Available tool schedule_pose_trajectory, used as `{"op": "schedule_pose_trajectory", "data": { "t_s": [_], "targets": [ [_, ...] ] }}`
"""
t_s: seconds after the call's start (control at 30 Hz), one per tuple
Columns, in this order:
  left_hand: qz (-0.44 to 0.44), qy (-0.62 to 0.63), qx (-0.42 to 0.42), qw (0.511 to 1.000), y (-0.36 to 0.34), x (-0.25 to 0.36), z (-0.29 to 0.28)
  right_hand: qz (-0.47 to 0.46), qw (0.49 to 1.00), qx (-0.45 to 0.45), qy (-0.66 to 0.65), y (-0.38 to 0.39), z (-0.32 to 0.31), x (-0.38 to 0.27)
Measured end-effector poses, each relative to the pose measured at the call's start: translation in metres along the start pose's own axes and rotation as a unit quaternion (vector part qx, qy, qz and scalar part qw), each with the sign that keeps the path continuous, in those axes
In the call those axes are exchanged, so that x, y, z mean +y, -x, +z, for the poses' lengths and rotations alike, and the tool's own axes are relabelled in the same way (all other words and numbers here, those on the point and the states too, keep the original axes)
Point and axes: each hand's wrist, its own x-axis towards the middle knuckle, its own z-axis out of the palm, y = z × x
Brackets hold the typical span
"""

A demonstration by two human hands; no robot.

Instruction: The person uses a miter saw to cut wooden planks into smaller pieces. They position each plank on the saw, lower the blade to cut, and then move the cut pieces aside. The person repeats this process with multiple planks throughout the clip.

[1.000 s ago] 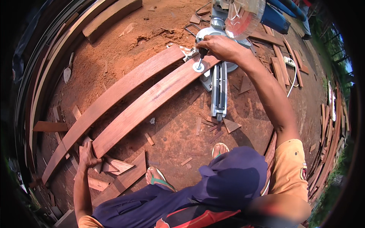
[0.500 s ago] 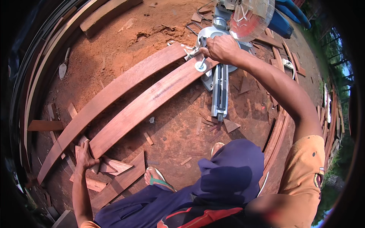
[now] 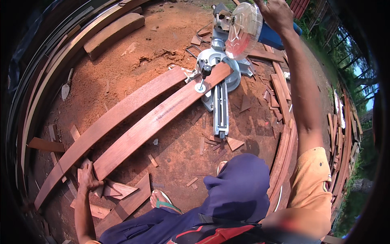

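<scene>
A reddish, gently curved wooden plank (image 3: 140,128) lies with its far end on the base of a miter saw (image 3: 233,81). A clamp (image 3: 200,86) with a black knob and round pad presses on it near that end. My left hand (image 3: 88,177) is closed around the plank's near end, some fingers hidden beneath it. My right hand (image 3: 277,15) is raised at the top edge, in front of the saw's blue body. Its fingertips are cut off there, and whether it touches the saw is unclear. The clear round blade guard (image 3: 243,30) stands above the plank.
A second curved plank (image 3: 109,122) lies alongside, to the left. Wood offcuts (image 3: 126,203) are scattered near my feet. Long boards (image 3: 284,162) lie on the right, and stacked strips (image 3: 53,69) on the left. A trowel (image 3: 66,87) rests on the sawdust-covered ground.
My right hand has let go of the clamp knob and moved up and right, in front of the saw's blue body. My left hand keeps its hold on the plank. The view has shifted slightly.
</scene>
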Motion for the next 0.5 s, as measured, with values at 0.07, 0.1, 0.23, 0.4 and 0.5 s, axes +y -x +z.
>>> {"op": "schedule_pose_trajectory", "data": {
  "t_s": [0.07, 0.1, 0.23, 0.4, 0.5],
  "targets": [
    [0.004, -0.003, 0.001, 1.000, -0.007, 0.016, -0.008, -0.078, 0.985, 0.153, 0.009, -0.019, 0.013, 0.066],
    [0.008, 0.003, 0.002, 1.000, -0.009, 0.016, -0.007, -0.018, 0.999, -0.010, -0.033, -0.023, 0.020, 0.102],
    [-0.001, 0.005, 0.004, 1.000, 0.004, 0.006, -0.007, 0.012, 0.970, -0.223, -0.093, -0.004, 0.023, 0.105],
    [-0.019, 0.000, -0.020, 1.000, -0.001, 0.014, -0.011, -0.009, 0.938, -0.324, -0.122, 0.063, -0.025, 0.077],
    [-0.009, -0.007, 0.006, 1.000, 0.003, 0.011, -0.007, -0.004, 0.938, -0.324, -0.124, 0.108, -0.042, 0.048]
  ]
}}
